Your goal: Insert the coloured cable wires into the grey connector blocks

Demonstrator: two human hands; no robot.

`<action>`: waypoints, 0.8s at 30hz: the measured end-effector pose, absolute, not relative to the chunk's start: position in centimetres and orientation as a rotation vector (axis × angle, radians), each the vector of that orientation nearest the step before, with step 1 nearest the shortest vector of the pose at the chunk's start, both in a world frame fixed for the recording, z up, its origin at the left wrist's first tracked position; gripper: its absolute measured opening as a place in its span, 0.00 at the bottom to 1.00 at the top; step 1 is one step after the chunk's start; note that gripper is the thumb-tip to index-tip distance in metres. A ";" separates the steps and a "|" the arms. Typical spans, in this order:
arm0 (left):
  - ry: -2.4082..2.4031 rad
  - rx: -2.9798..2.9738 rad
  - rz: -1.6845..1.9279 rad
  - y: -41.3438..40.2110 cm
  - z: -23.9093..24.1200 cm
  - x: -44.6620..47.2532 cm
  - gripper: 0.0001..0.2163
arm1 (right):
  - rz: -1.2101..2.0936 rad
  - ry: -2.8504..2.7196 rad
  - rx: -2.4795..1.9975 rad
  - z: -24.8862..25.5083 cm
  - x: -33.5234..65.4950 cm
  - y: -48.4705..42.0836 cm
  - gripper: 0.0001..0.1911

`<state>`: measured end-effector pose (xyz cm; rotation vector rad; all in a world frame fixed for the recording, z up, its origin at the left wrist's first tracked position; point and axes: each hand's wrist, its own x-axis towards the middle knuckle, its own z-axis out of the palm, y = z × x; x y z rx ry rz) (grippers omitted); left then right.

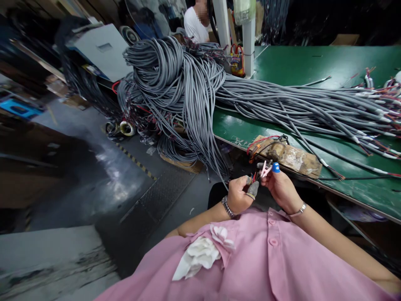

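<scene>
Overhead light falls even and fairly bright on the green bench point(313, 62). There's a soft glare patch near its left edge and a bigger one on the floor point(115, 184). Grey cables point(175, 83) are well lit, with dark shadow where they hang off. Past the far edge it goes black. Centre is sharp: left hand point(239, 195), right hand point(282, 190), wire ends point(254, 177) and pink tool point(265, 169) all resolve. The left side is smeared by blur. Wide-angle distortion bends the bench's near edge.

Thin red wire ends point(254, 177), upright, just beside small pink tool point(266, 169)
</scene>
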<state>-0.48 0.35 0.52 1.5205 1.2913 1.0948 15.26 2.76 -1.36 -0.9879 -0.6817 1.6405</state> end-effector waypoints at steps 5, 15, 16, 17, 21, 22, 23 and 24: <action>1.273 1.793 1.156 0.5 0.2 -0.2 0.08 | 1.759 -0.397 -0.903 -1.7 14.8 3.6 0.19; 1.234 1.821 1.159 0.4 -1.0 -0.3 0.10 | 1.803 -0.301 -0.798 -1.8 14.7 3.2 0.21; 1.233 1.784 1.148 0.3 -1.1 -0.4 0.11 | 1.832 -0.310 -0.780 -1.9 14.8 3.2 0.23; 1.232 1.743 1.135 0.2 -1.2 -0.5 0.11 | 1.860 -0.318 -0.766 -2.0 15.1 3.1 0.25; 1.178 1.567 1.039 0.0 -0.8 -1.0 0.12 | 1.913 -0.311 -0.789 -2.9 16.6 2.5 0.23; 1.141 1.518 1.039 0.0 -0.4 -1.3 0.11 | 1.919 -0.303 -0.807 -3.3 17.0 2.3 0.22; 1.101 1.464 1.076 0.1 0.2 -1.6 0.12 | 1.924 -0.295 -0.829 -3.8 17.5 2.0 0.20; 1.055 1.397 1.156 0.1 1.0 -2.0 0.14 | 1.925 -0.287 -0.853 -4.3 18.0 1.8 0.19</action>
